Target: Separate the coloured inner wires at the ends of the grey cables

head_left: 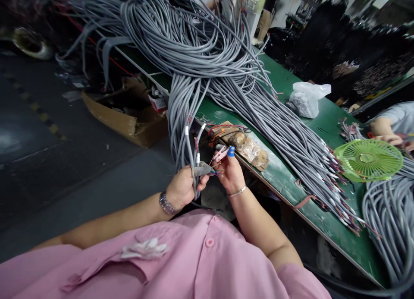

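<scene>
My left hand (183, 187), with a grey cover on the thumb, is closed round grey cables (187, 150) just in front of my chest. Thin coloured wires (216, 172) fan out from under that thumb toward the other hand. My right hand (232, 174), a blue cover on one fingertip, pinches a small pale pink clip-like piece (220, 153) close to those wire ends. Its exact kind is not clear. White sleeves show where the jackets of several cables are stripped. The held cables hang over the table edge from a large grey cable bundle (181, 44).
On the green table (326, 223) lie a taped brown block (249, 150), a white plastic bag (308, 98) and a green fan (368, 160). A cardboard box (129, 122) stands on the floor at left. Another person's hand (390, 138) is at far right.
</scene>
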{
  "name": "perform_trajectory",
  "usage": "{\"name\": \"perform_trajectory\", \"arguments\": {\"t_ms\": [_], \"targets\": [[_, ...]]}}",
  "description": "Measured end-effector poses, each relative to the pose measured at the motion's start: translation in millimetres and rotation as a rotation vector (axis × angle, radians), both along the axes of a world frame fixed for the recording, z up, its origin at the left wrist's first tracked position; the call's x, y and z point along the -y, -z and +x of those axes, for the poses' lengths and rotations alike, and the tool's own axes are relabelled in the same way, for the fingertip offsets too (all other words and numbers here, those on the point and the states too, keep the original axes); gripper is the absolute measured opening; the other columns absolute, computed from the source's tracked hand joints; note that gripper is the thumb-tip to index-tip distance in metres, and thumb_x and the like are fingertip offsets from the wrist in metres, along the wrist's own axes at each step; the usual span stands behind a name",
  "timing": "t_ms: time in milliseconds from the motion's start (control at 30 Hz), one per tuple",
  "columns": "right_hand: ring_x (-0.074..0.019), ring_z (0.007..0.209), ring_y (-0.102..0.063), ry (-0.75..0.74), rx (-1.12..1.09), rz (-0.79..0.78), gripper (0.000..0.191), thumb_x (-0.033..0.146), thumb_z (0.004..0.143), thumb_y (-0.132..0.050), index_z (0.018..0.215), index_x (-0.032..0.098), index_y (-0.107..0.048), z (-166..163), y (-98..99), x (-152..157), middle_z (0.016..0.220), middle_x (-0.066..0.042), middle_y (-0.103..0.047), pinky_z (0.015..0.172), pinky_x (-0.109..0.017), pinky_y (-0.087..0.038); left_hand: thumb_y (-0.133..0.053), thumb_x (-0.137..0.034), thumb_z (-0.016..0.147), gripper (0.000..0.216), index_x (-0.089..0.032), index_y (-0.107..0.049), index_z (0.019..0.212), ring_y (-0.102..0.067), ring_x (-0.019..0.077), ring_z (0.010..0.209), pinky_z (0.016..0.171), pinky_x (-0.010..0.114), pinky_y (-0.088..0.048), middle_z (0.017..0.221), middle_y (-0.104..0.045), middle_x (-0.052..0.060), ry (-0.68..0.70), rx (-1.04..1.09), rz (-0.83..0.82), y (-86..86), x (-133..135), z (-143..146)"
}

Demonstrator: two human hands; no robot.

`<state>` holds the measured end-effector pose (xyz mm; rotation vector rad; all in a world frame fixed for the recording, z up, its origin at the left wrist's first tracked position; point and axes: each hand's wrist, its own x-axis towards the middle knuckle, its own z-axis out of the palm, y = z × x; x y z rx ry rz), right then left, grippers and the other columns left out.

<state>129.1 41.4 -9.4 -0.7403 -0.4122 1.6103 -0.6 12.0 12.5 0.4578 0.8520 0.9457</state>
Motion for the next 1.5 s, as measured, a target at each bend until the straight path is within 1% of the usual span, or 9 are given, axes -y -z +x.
{"name": "perform_trajectory", "arguments": {"t_ms": [133, 267, 367, 500, 667, 867, 1067, 1267, 1500], "targets": [[-0.0106, 0.062, -0.056, -0.048, -0.022, -0.037, 0.046, 0.061, 0.086, -0.052, 0.089, 0.017, -0.064, 1, -1.2, 4, 0.074, -0.001, -0.064, 0.057, -0.021, -0.048, -0.068, -0.022, 0.062, 0.015, -0.014, -0.057, 0.067, -0.038, 0.0061, 0.034, 0.033, 0.017, -0.027, 0.044, -0.050, -0.002, 0.002, 0.011, 0.010, -0.6, 3, -2], [-0.0112, 0.065, -0.058, -0.118, -0.070, -0.041, 0.052, 0.066, 0.085, -0.047, 0.092, 0.017, -0.064, 5, -4.8, 8, 0.082, -0.003, -0.066, 0.057, -0.022, -0.050, -0.070, -0.025, 0.063, 0.018, -0.015, -0.056, 0.068, -0.039, 0.0064, 0.035, 0.034, 0.017, -0.027, 0.044, -0.050, -0.003, -0.023, 0.019, 0.049, -2.3, 9, -7], [-0.0103, 0.066, -0.058, -0.134, -0.046, -0.018, 0.041, 0.055, 0.086, -0.055, 0.096, 0.016, -0.065, 8, -7.1, 11, 0.085, -0.003, -0.067, 0.057, -0.021, -0.051, -0.073, -0.027, 0.064, 0.021, -0.016, -0.056, 0.069, -0.040, 0.0066, 0.036, 0.035, 0.017, -0.027, 0.045, -0.051, -0.003, -0.052, 0.025, 0.067, -2.7, 14, -9], [-0.0089, 0.064, -0.056, -0.084, 0.026, 0.003, 0.029, 0.043, 0.085, -0.062, 0.095, 0.016, -0.066, 9, -6.4, 14, 0.086, -0.002, -0.066, 0.056, -0.020, -0.051, -0.076, -0.027, 0.061, 0.024, -0.016, -0.057, 0.069, -0.041, 0.0066, 0.037, 0.036, 0.018, -0.027, 0.046, -0.051, -0.003, -0.066, 0.076, 0.046, -5.4, 17, -10], [-0.0086, 0.061, -0.054, -0.124, -0.023, -0.012, 0.037, 0.053, 0.087, -0.056, 0.095, 0.017, -0.065, 7, -2.7, 11, 0.087, -0.002, -0.066, 0.056, -0.021, -0.049, -0.075, -0.024, 0.061, 0.022, -0.016, -0.056, 0.067, -0.040, 0.0068, 0.037, 0.036, 0.018, -0.027, 0.045, -0.051, -0.003, -0.046, 0.131, 0.017, -9.1, 14, -3], [-0.0069, 0.053, -0.043, -0.199, -0.062, -0.008, 0.039, 0.056, 0.088, -0.053, 0.092, 0.019, -0.064, 3, -5.3, 5, 0.084, 0.000, -0.065, 0.053, -0.021, -0.043, -0.070, -0.020, 0.064, 0.014, -0.014, -0.058, 0.067, -0.040, 0.0061, 0.037, 0.036, 0.017, -0.027, 0.048, -0.053, -0.001, -0.048, 0.177, -0.017, -9.0, 7, 2], [-0.0094, 0.058, -0.049, -0.128, -0.045, -0.015, 0.043, 0.057, 0.091, -0.046, 0.088, 0.018, -0.064, 6, -1.3, 5, 0.086, -0.004, -0.067, 0.055, -0.022, -0.044, -0.068, -0.019, 0.066, 0.012, -0.015, -0.057, 0.066, -0.039, 0.0064, 0.036, 0.036, 0.017, -0.028, 0.046, -0.051, -0.001, -0.039, 0.200, -0.044, -8.4, 5, 1], [-0.0082, 0.054, -0.046, -0.153, -0.130, -0.051, 0.038, 0.054, 0.087, -0.055, 0.096, 0.019, -0.065, 4, 1.9, 0, 0.082, -0.001, -0.066, 0.050, -0.020, -0.041, -0.068, -0.019, 0.066, 0.013, -0.015, -0.056, 0.065, -0.039, 0.0064, 0.036, 0.036, 0.016, -0.028, 0.045, -0.051, -0.001, -0.034, 0.196, -0.034, -3.0, 5, 4], [-0.0078, 0.051, -0.046, -0.059, -0.172, -0.097, 0.034, 0.050, 0.085, -0.061, 0.092, 0.017, -0.066, -1, 0.9, -5, 0.071, 0.000, -0.065, 0.048, -0.019, -0.041, -0.065, -0.017, 0.066, 0.012, -0.015, -0.054, 0.066, -0.040, 0.0066, 0.037, 0.036, 0.016, -0.028, 0.047, -0.051, -0.001, -0.055, 0.196, -0.056, -0.1, 2, 6]]}}
